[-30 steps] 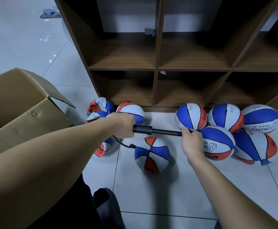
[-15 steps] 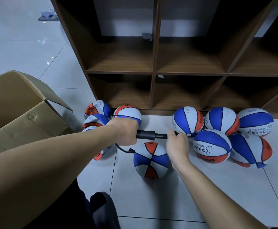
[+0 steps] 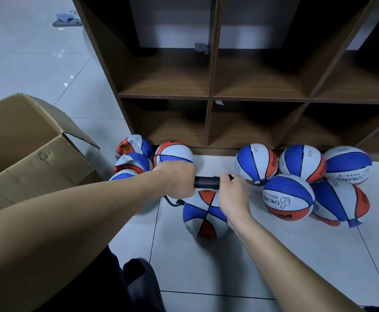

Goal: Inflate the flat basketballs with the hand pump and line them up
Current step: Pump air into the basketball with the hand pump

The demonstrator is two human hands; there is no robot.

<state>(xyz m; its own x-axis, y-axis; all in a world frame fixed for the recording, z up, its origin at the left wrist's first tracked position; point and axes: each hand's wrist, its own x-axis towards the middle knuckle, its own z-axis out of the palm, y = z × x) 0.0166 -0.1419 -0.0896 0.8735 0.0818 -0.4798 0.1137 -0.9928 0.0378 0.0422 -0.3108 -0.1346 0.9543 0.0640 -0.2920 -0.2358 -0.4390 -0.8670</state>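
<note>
Two hands: both closed on one hand pump (image 3: pixel 206 182), held level across the middle of the frame.
Left hand (image 3: pixel 177 179): fist clamped around the pump's barrel end, likely as the fixed anchor.
Right hand (image 3: pixel 233 194): fingers wrapped around the handle end, almost against the barrel; the stroke appears fully pressed in.
Hose (image 3: pixel 171 202): short black loop running from under the left hand down to the ball below, so the pump can stay off the floor.
Ball being filled (image 3: pixel 205 214): red, white and blue, on the floor tile at centre frame, directly beneath the pump; looks round, firmness cannot be judged.
Flat balls (image 3: pixel 132 159): crumpled cluster at centre left, between the cardboard box (image 3: pixel 33 152) and the shelf unit (image 3: pixel 211 95); apparently awaiting inflation.
Round balls (image 3: pixel 288 198): five grouped at centre right against the shelf base, touching one another; bunched, not yet a tidy row.
Stage, judged: mid-task, pumping.
</note>
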